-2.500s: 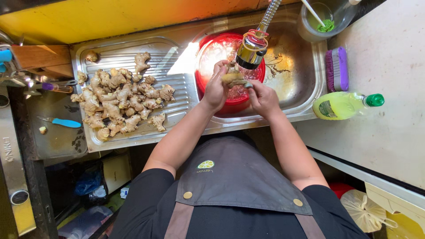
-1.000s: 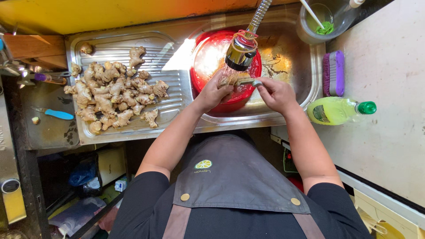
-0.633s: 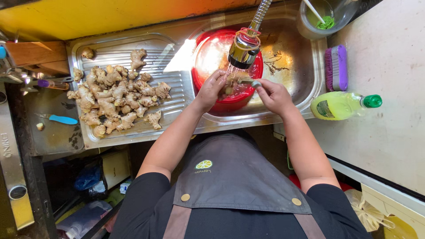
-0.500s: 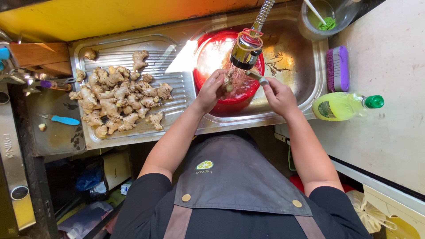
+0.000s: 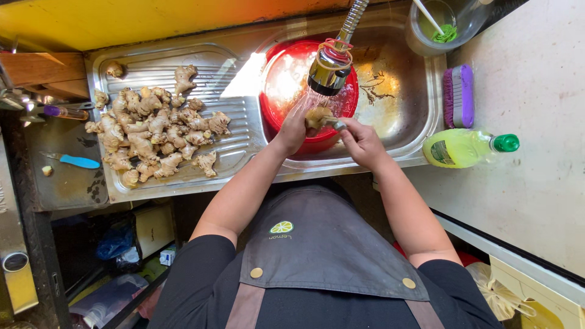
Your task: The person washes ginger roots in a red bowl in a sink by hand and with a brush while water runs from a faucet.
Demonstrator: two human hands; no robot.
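left hand [image 5: 292,128] now grips the ginger piece [image 5: 317,116] under the tap [image 5: 329,67], right hand [image 5: 361,139] shifted to 3 o'clock, clutching a small tool [image 5: 335,123], so scrubbing carries on

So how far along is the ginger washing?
Hard to tell what is done: a big pile of ginger lies on the draining board, washed or not. In hand: the left hand holds one ginger piece under the running tap, the right hand working it.

We lifted the ginger [image 5: 317,116] closer under the tap [image 5: 329,68]; our right hand [image 5: 364,141] drew back a little, and our left hand [image 5: 292,129] turned the piece in the spray.
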